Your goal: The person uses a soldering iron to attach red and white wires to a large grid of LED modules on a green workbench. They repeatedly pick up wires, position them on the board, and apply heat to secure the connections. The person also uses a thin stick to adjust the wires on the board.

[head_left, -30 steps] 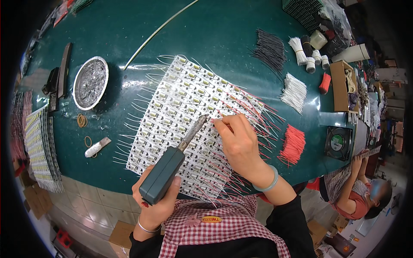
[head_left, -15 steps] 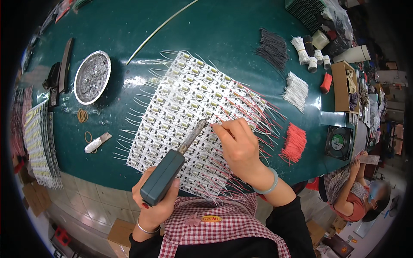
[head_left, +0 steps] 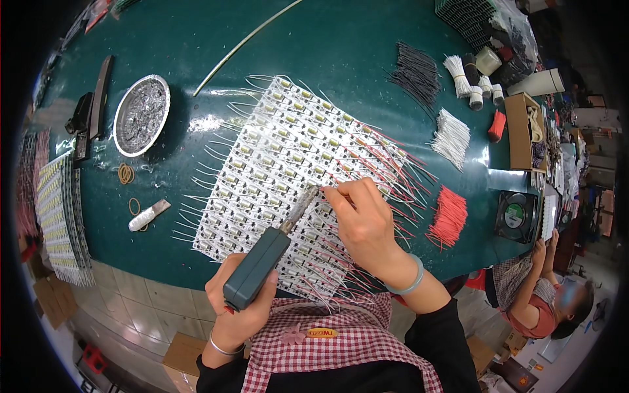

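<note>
My left hand (head_left: pixel 241 302) is wrapped round the dark green handle of a soldering iron (head_left: pixel 257 268). The iron's grey metal tip rests over the middle of a large white circuit board panel (head_left: pixel 262 171), which carries rows of small yellowish components. Close beside the tip, my right hand (head_left: pixel 364 219) pinches a thin red wire, mostly hidden by the fingers. White wires stick out along the panel's left edge. Red and white wires (head_left: pixel 400 164) fan out from its right side, some passing beneath my right hand.
A round dish of grey scraps (head_left: pixel 141 116) stands at the left, near rubber bands (head_left: pixel 126 174) and a foil-wrapped stick (head_left: pixel 151 216). Bundles of black (head_left: pixel 415 73), white (head_left: pixel 451 139) and red wires (head_left: pixel 448 217) lie right. Beyond a small fan (head_left: pixel 516 216) works another person (head_left: pixel 534 298).
The soldering iron and my left hand have shifted slightly to the right, its tip now nearer my right fingertips. My right hand has barely moved. The other person's hands have moved a little.
</note>
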`<action>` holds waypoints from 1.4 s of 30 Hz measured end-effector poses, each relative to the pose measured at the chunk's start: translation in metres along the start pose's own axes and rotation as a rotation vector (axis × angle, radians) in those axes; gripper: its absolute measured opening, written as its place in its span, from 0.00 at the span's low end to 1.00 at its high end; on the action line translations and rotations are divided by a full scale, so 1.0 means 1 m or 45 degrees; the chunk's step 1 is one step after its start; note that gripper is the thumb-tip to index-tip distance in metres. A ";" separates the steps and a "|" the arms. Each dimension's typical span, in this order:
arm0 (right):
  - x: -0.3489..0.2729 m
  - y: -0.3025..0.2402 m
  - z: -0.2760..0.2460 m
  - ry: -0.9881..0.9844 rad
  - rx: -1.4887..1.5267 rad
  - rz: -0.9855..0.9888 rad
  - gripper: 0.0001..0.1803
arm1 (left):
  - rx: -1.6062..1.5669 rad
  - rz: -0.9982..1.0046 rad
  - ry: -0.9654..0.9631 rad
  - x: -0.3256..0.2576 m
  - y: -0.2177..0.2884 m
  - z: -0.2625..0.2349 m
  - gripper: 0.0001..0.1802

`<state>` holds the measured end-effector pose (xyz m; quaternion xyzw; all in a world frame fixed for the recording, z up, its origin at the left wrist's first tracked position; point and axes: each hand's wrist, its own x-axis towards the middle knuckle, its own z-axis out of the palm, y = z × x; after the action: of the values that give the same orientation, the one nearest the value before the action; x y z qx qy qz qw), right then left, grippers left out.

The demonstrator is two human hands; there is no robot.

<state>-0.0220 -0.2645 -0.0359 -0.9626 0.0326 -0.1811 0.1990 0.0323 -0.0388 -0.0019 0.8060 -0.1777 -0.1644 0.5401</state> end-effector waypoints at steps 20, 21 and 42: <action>0.001 -0.005 0.001 0.015 -0.061 -0.031 0.17 | 0.035 -0.032 -0.028 -0.005 -0.001 -0.007 0.10; 0.001 -0.005 0.001 0.019 -0.066 -0.030 0.17 | 0.018 -0.029 -0.021 -0.005 -0.001 -0.005 0.10; 0.000 -0.006 0.001 0.014 -0.073 -0.020 0.18 | 0.032 -0.018 -0.014 -0.007 -0.002 -0.007 0.11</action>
<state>-0.0218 -0.2586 -0.0345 -0.9671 0.0312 -0.1870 0.1697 0.0300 -0.0293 -0.0002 0.8130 -0.1770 -0.1705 0.5278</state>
